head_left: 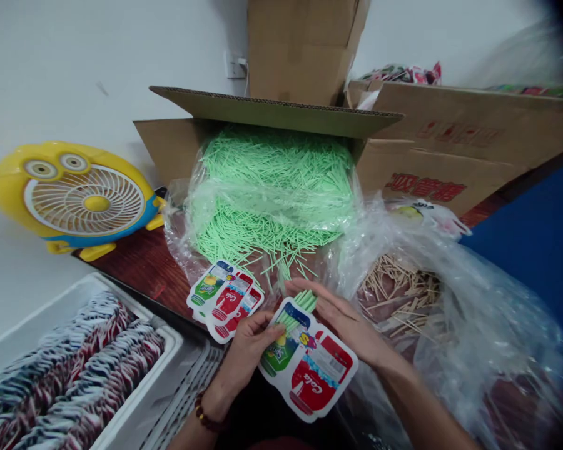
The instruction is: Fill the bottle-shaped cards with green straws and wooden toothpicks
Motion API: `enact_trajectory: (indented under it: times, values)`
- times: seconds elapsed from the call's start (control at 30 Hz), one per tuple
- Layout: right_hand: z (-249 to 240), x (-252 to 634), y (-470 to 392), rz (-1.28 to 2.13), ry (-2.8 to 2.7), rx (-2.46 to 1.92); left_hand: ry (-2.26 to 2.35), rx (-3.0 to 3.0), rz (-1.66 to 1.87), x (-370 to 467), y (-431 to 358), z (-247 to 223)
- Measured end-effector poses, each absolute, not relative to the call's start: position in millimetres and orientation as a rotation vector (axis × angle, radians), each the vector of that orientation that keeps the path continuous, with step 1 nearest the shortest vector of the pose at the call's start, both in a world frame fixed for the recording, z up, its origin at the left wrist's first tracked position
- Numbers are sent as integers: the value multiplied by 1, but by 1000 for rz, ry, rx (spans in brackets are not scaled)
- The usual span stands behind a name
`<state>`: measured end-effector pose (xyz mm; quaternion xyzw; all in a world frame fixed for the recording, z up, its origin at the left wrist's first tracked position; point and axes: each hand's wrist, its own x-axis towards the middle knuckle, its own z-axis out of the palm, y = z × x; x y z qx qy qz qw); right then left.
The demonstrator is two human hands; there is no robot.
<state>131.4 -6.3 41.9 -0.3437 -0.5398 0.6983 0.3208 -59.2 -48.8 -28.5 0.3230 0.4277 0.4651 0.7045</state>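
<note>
A bottle-shaped printed packet (321, 369), green on one side and red on the other, is pinched at its left edge by my left hand (251, 350). Several light green sticks (304, 301) stick out of its top left. My right hand (342, 319) lies behind and beside the packet's upper edge, touching the sticks; its fingertips are partly hidden. Left of the hands, a small pile of similar packets (228, 297) rests at the table edge. Behind them a large heap of green sticks (272, 187) spills out of a plastic-lined cardboard box (281, 115).
A yellow fan (91, 197) stands at the left. Below it, a white crate (87, 287) holds rows of stacked packets (75, 369). Brown sticks (403, 294) lie in clear plastic (473, 294) on the right. More cardboard boxes (450, 144) stand behind.
</note>
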Motion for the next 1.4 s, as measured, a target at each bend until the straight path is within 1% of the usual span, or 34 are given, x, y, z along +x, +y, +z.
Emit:
enact_trajectory:
  times: [0.07, 0.13, 0.3, 0.4, 0.6, 0.73, 0.87, 0.93, 1.03, 1.17, 1.4]
  values:
    - [53, 142, 0, 1725, -1860, -994, 934, 716, 1046, -58, -47, -30]
    - [62, 150, 4, 1556, -2131, -1035, 916, 715, 1060, -56, -45, -30]
    - [71, 157, 1, 1229, -2301, -1037, 881, 682, 1124, -55, -41, -28]
    - [66, 155, 0, 1130, -2344, -993, 903, 688, 1147, -56, -40, -27]
    - [56, 148, 6, 1124, -2226, -937, 916, 706, 1148, -51, -42, -21]
    - [51, 146, 7, 1246, -2143, -1021, 899, 708, 1161, -50, -41, -16]
    - [47, 146, 8, 1390, -1951, -1104, 812, 693, 1031, -55, -41, -11]
    - [45, 145, 10, 1398, -1913, -1115, 817, 695, 974, -58, -42, -11]
    - [44, 141, 13, 1425, -1875, -1127, 830, 672, 986, -59, -44, -12]
    - [43, 137, 19, 1501, -1903, -1135, 882, 693, 1023, -58, -45, -14]
    - [33, 136, 27, 1410, -2091, -1147, 962, 746, 1061, -55, -45, -11]
